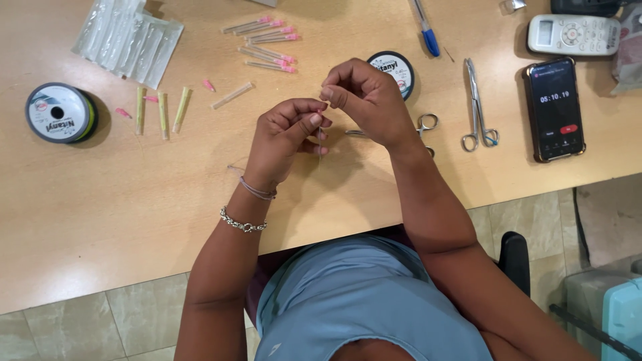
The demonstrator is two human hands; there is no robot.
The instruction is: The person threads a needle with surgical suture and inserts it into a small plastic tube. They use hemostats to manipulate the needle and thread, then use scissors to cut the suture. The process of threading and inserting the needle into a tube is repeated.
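Left hand: my left hand (pixel 289 134) has thumb and fingers pinched shut on a thin needle (pixel 320 142), which hangs upright just left of the forceps (pixel 408 128).
Right hand: my right hand (pixel 366 100) is pinched tight above the needle's top; whether it grips thread I cannot tell.
Forceps: flat on the table (pixel 100 214), under my right hand.
Scissors: the scissors (pixel 476 107) lie right of the forceps.
Spool: the black spool (pixel 396 69) sits just above the forceps.

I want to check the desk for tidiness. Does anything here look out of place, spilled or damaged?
Nothing looks spilled or broken. A few pink caps and yellow-green tubes lie scattered loosely on the wooden table, away from the neat group of pink-tipped needles. Both hands, left and right, pinch a thin needle.
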